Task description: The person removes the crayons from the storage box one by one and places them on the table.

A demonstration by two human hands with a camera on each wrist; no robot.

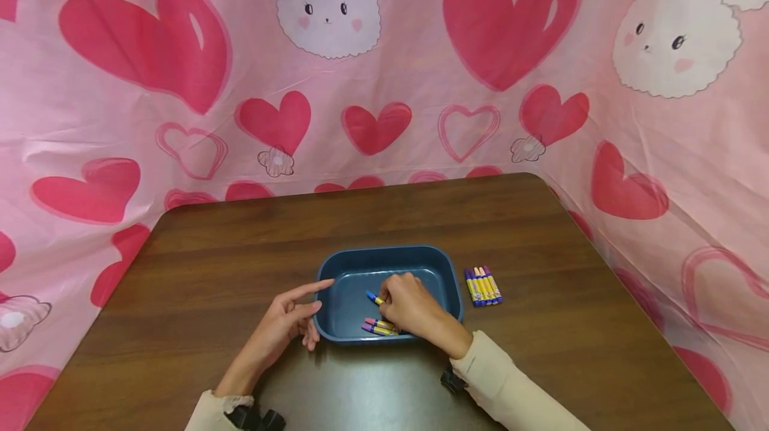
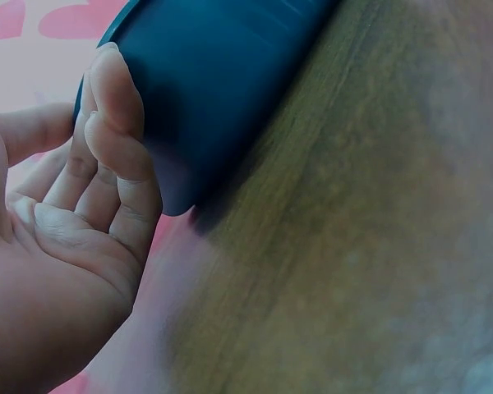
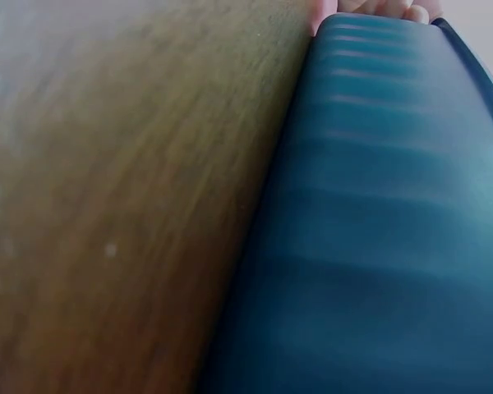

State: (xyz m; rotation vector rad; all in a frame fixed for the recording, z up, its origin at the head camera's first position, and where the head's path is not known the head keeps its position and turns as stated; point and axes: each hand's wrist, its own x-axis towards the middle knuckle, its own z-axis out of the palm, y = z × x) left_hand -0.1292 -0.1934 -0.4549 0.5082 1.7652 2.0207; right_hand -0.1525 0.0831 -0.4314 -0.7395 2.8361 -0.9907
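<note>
My right hand (image 1: 411,307) reaches into the dark blue tray (image 1: 384,254) and pinches a blue crayon (image 1: 374,297) with a yellow wrapper. Below it, a pink crayon (image 1: 376,322) and a purple crayon (image 1: 377,330) lie side by side near the tray's front wall, their right ends hidden by that hand. At the tray's left end my left hand (image 1: 279,324) rests, index finger stretched over the rim and thumb close to it. The left wrist view shows this hand (image 2: 74,213) against the tray's outer wall, with loosely bent fingers. In the right wrist view the tray's side (image 3: 378,222) hides the right hand.
Several yellow-wrapped crayons (image 1: 483,286) lie in a neat row on the brown wooden table (image 1: 240,251), just right of the tray. A pink cloth (image 1: 420,71) printed with hearts and rabbits hangs around the table's back and sides.
</note>
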